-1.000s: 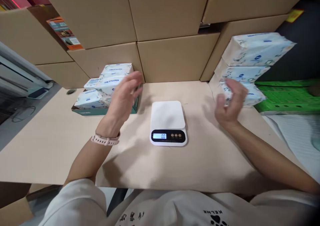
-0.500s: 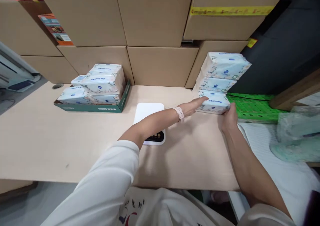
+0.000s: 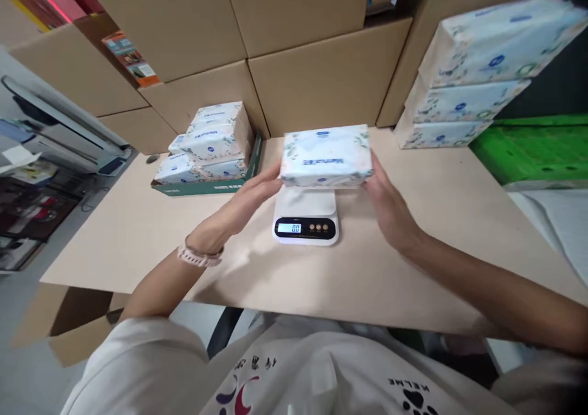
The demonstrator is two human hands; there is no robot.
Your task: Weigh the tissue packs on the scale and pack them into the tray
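Note:
A soft pack of tissues (image 3: pixel 326 155), white with a floral print, is held level between my two hands. My left hand (image 3: pixel 257 194) presses its left end, and my right hand (image 3: pixel 386 201) grips its right end. Under the pack lies a white digital scale (image 3: pixel 305 204), whose lit display reads 0.0; the pack covers its far part. A stack of similar tissue packs (image 3: pixel 459 106) stands on the right. More packs (image 3: pixel 214 136) are piled in a green tray (image 3: pixel 197 186) on the left.
Large cardboard boxes (image 3: pixel 321 72) form a wall along the back of the table (image 3: pixel 138 237). A green slatted crate (image 3: pixel 542 149) stands right of the tall stack. On the floor at lower left sits an open cardboard box (image 3: pixel 78 335).
Both hands have brought a tissue pack from the right-hand stack leftward to above the scale. My view has turned and shifted, and the scale's display now shows.

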